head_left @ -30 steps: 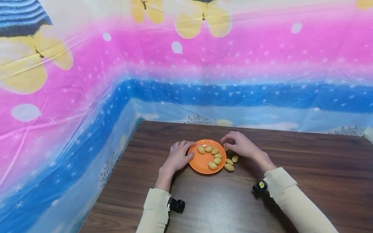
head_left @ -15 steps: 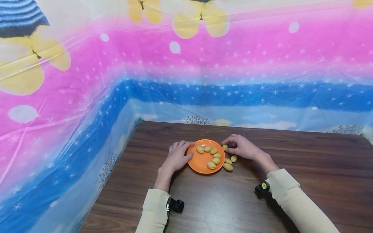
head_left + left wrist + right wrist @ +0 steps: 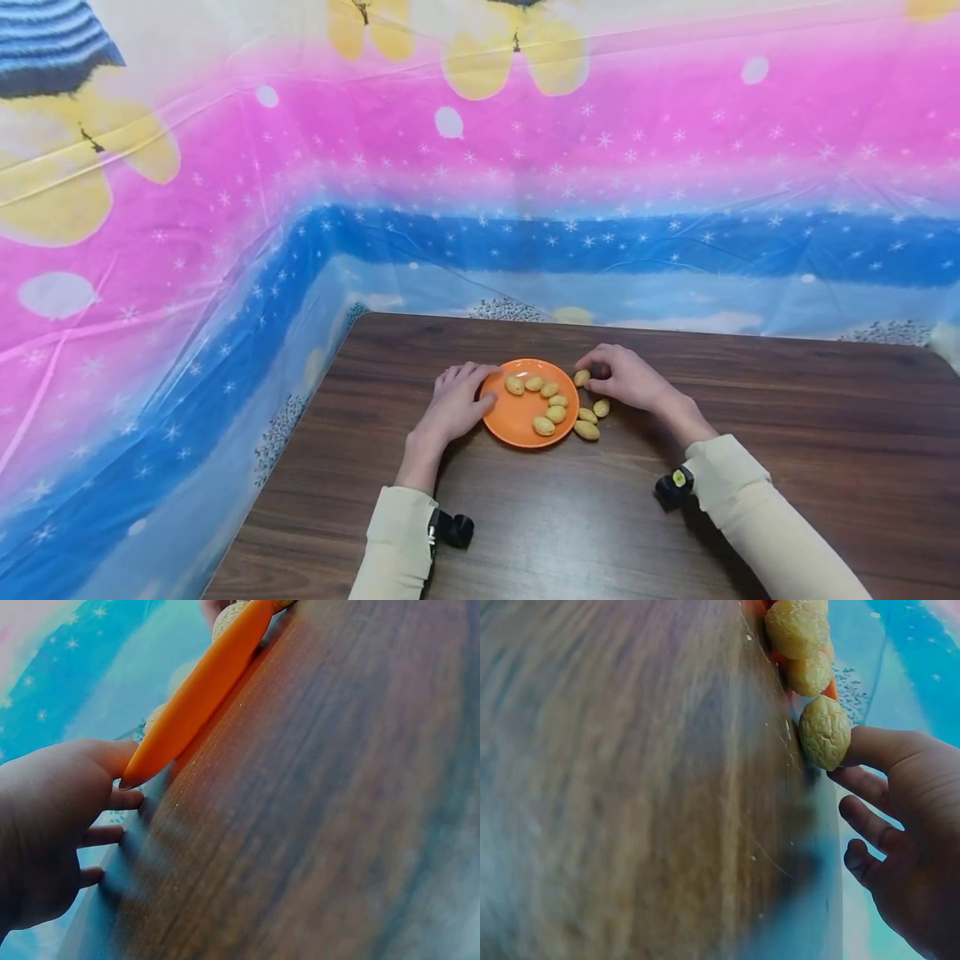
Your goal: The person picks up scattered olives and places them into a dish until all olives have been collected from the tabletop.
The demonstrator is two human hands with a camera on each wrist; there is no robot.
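Note:
An orange plate (image 3: 517, 421) bears several wrinkled yellow-brown walnuts (image 3: 556, 413) in a curved row. My left hand (image 3: 455, 407) lies at its left rim, thumb and fingers spread and relaxed, touching the edge. In the left wrist view that hand's thumb (image 3: 116, 756) is against the rim. Just off the plate's right rim, my right hand (image 3: 626, 379) pinches a walnut (image 3: 582, 378) between thumb and forefinger. Beside the plate 3 more walnuts (image 3: 587, 430) lie on the table. In the right wrist view a walnut (image 3: 825, 733) covers the fingertips, hiding the pinch.
All this stands on a dark wood-grain table (image 3: 810, 433), whose back edge runs just beyond the hands. Behind hangs a pink and blue printed cloth (image 3: 630, 158). Each sleeve cuff has a small black wrist camera (image 3: 453, 529) on it.
My right hand has drawn slightly right with the walnut in its fingers, which was mostly hidden a second ago. The left hand, the plate and the other walnuts have stayed put.

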